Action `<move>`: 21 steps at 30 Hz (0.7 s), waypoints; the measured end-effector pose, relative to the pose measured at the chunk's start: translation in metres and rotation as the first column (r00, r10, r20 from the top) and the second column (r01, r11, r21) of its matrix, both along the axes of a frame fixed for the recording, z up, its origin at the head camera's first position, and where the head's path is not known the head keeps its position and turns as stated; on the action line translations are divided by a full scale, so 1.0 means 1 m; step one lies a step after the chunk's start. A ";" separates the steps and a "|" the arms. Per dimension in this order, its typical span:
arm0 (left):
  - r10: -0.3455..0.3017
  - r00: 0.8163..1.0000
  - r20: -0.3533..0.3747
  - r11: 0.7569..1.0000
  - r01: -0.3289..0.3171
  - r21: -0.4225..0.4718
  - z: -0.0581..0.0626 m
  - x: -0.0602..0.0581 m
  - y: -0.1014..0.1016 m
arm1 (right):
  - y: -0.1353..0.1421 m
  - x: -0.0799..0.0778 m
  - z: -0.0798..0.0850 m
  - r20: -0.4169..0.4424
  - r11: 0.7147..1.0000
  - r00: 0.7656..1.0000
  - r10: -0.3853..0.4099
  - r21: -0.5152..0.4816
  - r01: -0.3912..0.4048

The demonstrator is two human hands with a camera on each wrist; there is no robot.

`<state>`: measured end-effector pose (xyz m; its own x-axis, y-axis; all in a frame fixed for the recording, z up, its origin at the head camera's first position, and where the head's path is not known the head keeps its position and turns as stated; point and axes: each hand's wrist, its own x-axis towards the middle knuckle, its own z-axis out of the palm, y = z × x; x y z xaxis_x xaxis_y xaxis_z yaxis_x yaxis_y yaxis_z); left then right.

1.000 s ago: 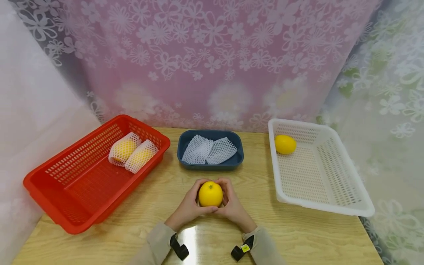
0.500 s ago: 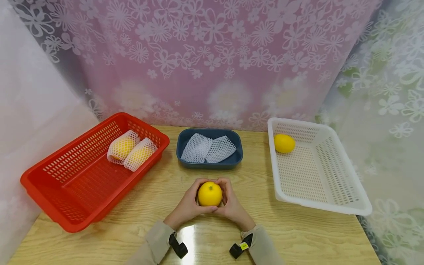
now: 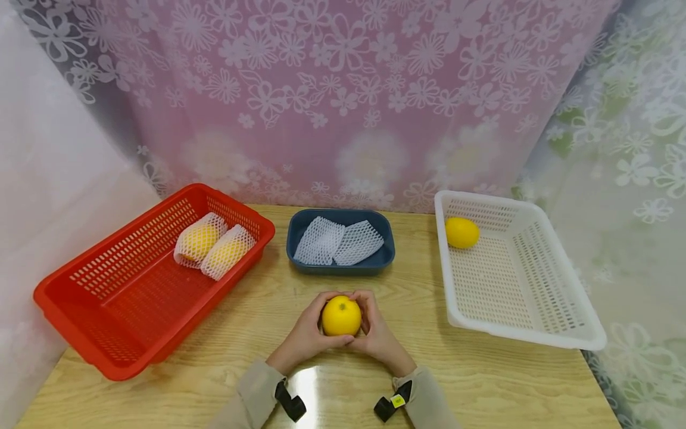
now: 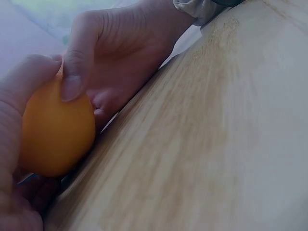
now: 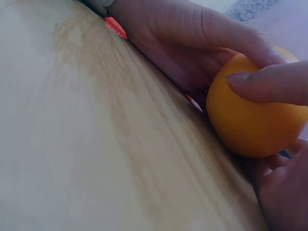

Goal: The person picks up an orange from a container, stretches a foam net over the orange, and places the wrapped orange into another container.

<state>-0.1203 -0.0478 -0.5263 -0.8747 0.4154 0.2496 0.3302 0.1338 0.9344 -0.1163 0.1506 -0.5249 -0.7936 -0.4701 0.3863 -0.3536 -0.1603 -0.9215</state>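
Between both hands is a round yellow-orange orange [image 3: 341,316], its stem end facing up in the head view. My left hand [image 3: 309,333] curls round its left side, and my right hand [image 3: 377,333] curls round its right side. The thumbs meet at the near side of the fruit. In the left wrist view the orange [image 4: 57,127] sits low, at or just over the tabletop; the right wrist view shows a thumb lying across the orange [image 5: 255,120]. Most of the other fingers are hidden behind it.
Behind the hands stands a dark blue tray [image 3: 340,270] with two white foam net sleeves [image 3: 320,241]. A red basket [image 3: 134,298] at left holds two net-wrapped yellow fruits [image 3: 229,251]. At right, a white basket [image 3: 498,286] holds one bare yellow fruit [image 3: 462,232].
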 end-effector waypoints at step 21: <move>0.050 0.995 0.089 0.999 -0.050 -0.001 0.007 0.003 0.002 | 0.000 0.000 0.009 0.104 0.979 0.985 -0.140 -0.135 0.154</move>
<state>-0.1176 -0.0463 -0.5192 -0.9132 0.3701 0.1705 0.2389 0.1472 0.9598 -0.1161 0.1502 -0.5157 -0.8857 -0.2915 0.3613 -0.2962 -0.2444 -0.9233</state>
